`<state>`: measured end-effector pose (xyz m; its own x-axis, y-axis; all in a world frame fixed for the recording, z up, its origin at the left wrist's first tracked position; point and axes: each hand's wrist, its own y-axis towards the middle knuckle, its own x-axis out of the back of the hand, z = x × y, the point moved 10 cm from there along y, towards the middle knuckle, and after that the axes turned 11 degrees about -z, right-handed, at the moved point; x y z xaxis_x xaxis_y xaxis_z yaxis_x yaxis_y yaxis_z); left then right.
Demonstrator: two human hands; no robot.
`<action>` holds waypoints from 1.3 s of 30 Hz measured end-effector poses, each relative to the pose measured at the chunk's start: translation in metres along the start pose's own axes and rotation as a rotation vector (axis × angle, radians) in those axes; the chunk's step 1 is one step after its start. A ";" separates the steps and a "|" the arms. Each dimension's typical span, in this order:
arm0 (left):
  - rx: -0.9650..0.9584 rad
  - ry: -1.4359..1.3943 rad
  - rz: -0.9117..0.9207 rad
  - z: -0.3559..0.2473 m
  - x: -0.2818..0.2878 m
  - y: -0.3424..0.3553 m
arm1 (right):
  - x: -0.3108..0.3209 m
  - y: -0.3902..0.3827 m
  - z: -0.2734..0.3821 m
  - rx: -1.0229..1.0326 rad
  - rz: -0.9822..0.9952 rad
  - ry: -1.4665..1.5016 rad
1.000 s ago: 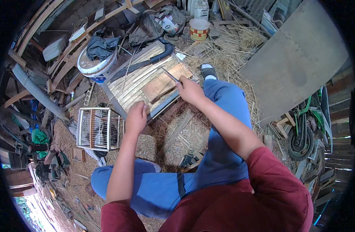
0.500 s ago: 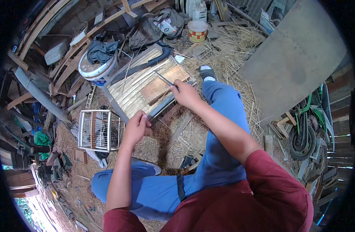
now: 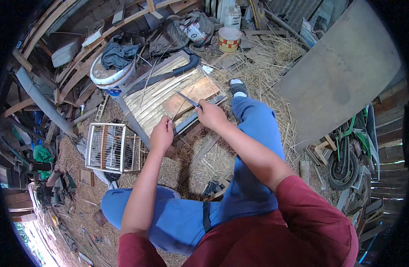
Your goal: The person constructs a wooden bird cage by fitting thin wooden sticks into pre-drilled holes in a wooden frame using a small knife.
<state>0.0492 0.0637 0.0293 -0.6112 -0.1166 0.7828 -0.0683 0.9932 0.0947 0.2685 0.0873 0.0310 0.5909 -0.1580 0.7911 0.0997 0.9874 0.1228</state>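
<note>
My right hand is closed round the handle of a knife, its blade pointing to the far left above a wooden board. Opposite it, my left hand pinches what looks like a thin wooden stick, which slants up toward the blade. Beneath both lies a low bench topped with pale strips of wood. Behind the board, a dark-handled saw or long blade rests across the strips.
A white barred cage stands left of the bench. Beyond it is a white bucket with a dark bag on top. A small red-and-yellow tub sits at the back. On the right leans a large flat panel beside a wheel.
My left hand has moved up and right to the board's near edge. My right hand, with the knife, has shifted slightly nearer to me.
</note>
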 end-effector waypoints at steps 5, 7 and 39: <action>-0.030 -0.015 -0.003 0.000 -0.001 0.005 | -0.004 0.000 0.007 0.011 0.051 -0.010; -0.023 -0.030 0.004 -0.004 -0.001 0.006 | -0.004 0.003 0.004 -0.024 0.046 -0.038; -0.026 -0.190 -0.118 0.005 -0.002 0.006 | -0.024 -0.028 0.037 0.141 0.122 -0.036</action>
<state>0.0464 0.0701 0.0251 -0.7381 -0.2265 0.6355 -0.1290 0.9720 0.1965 0.2217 0.0632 0.0304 0.5623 -0.0392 0.8260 -0.0853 0.9908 0.1051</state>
